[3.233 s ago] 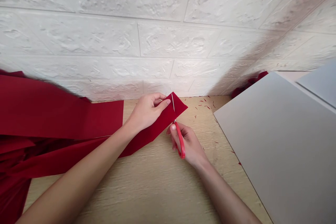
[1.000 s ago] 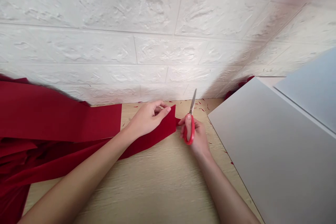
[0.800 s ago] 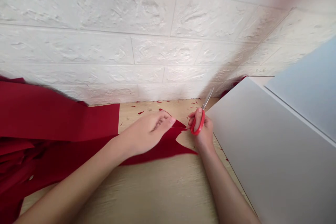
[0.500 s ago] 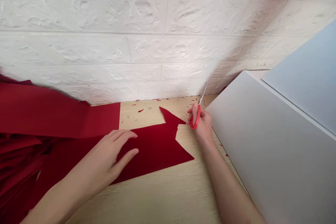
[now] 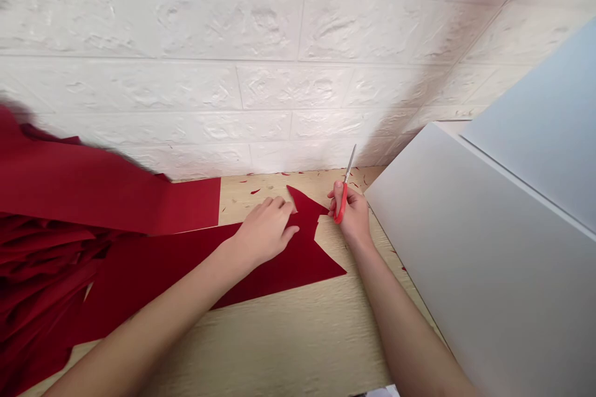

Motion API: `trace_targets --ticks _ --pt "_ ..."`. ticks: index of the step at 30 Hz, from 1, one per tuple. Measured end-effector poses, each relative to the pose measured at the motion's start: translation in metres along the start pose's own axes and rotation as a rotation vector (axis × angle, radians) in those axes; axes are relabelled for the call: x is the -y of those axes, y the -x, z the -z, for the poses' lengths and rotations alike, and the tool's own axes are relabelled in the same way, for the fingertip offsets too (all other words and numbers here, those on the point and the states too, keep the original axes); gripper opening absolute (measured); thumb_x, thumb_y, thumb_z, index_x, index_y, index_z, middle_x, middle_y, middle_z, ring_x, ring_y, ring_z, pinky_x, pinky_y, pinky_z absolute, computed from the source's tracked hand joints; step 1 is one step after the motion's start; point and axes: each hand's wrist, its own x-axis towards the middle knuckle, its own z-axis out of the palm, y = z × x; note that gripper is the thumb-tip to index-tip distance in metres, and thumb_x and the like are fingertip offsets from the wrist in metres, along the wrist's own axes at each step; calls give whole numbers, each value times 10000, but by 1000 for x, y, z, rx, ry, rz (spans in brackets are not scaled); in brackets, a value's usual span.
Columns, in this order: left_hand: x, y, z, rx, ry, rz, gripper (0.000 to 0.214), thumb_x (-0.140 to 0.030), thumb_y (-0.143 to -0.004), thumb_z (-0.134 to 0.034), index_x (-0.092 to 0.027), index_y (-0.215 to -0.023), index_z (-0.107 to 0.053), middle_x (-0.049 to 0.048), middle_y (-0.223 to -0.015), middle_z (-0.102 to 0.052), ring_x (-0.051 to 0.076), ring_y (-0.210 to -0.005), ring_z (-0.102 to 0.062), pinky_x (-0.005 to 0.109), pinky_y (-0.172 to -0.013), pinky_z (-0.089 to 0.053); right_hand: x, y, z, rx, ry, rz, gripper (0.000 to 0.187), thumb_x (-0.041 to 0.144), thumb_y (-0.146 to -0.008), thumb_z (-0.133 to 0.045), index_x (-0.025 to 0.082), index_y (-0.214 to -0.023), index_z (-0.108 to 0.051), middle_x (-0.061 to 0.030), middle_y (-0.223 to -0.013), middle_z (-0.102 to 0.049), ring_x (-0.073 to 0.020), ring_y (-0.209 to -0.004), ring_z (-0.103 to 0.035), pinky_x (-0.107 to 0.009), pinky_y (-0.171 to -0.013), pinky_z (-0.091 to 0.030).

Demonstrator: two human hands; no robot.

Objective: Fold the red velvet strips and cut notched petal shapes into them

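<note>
Left hand [image 5: 264,231], fingers spread and pressing, pins a jagged red felt sheet [image 5: 279,267] to a pale wooden tabletop [image 5: 284,338], as I watch remotely; right hand [image 5: 350,214], fingers curled, grips red-handled steel scissors [image 5: 342,201]. If the felt slips under that light press, a cut could wander.

The single camera rides on the person's head, close above the work, tipped forward and down. It faces a white brick-textured wall [image 5: 279,87] and looks down onto the wooden tabletop [image 5: 279,341] at its foot, with the left hand [image 5: 263,231] and right hand [image 5: 349,214] near frame centre.
</note>
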Motion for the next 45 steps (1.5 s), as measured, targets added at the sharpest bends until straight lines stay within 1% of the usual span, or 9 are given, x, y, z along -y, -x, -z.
trace_targets --ticks 5,11,16,21,26,30,36,41,45 --pt "-27 -18 3 -5 -44 -50 342 -280 -960 -535 -80 -1234 -588 175 -1230 -609 334 -1187 -548 473 -1006 -479 -1 0 1 -6 -36 -11 595 779 -765 -605 189 -693 -604 33 -503 -515 -112 -425 -487 -242 -429 -412" --pt "-39 48 -18 35 -125 -260 372 -368 -960 -544 -149 -1254 -607 150 -1303 -602 339 -1230 -536 502 -1014 -504 -4 -4 1 6 -71 -24 584 761 -794 -588 190 -670 -587 36 -513 -501 -104 -428 -473 -233 -423 -414" --pt "-38 66 -42 149 -497 -303 550 -41 -830 -550 -21 -1380 -521 239 -1287 -633 350 -1149 -624 434 -891 -587 -5 -4 3 30 -46 -5 564 738 -821 -578 196 -664 -577 34 -518 -502 -109 -443 -479 -232 -428 -407" --pt "-52 47 -44 174 -622 -294 458 97 -817 -348 -54 -1116 -660 161 -952 -711 237 -824 -696 277 -594 -558 -5 -4 3 22 -88 -19 560 733 -815 -590 195 -660 -576 32 -513 -510 -108 -434 -482 -235 -436 -411" --pt "-50 30 -26 259 -382 -134 414 105 -752 -401 -93 -1032 -633 162 -996 -700 275 -910 -681 321 -644 -545 -5 -5 4 33 -92 -16 534 713 -817 -604 197 -679 -593 40 -502 -497 -108 -425 -475 -230 -418 -414" --pt "-34 17 -15 213 -192 -65 290 -30 -826 -443 -110 -1068 -581 140 -946 -693 274 -889 -672 367 -724 -542 -6 -5 4 32 -72 -11 539 716 -807 -612 193 -676 -600 37 -502 -508 -110 -428 -481 -230 -421 -419" --pt "-24 17 -17 192 -90 -131 285 -361 -912 -515 -136 -1079 -567 146 -991 -676 299 -914 -657 406 -767 -536 -9 -6 4 31 -39 28 542 724 -803 -604 201 -660 -595 31 -507 -520 -123 -444 -491 -243 -449 -432" --pt "-19 15 -8 239 63 -114 269 -267 -921 -451 -137 -1110 -591 166 -1051 -687 307 -964 -661 413 -813 -509 -6 -5 5 40 -13 13 538 716 -815 -598 201 -659 -587 28 -513 -528 -125 -441 -516 -239 -449 -405" --pt "-9 0 6 315 152 -104 255 -337 -935 -444 -178 -943 -643 105 -955 -724 242 -818 -674 349 -741 -498 -2 -3 5 60 -39 -3 526 702 -820 -607 198 -670 -593 33 -511 -514 -114 -440 -503 -231 -450 -407"
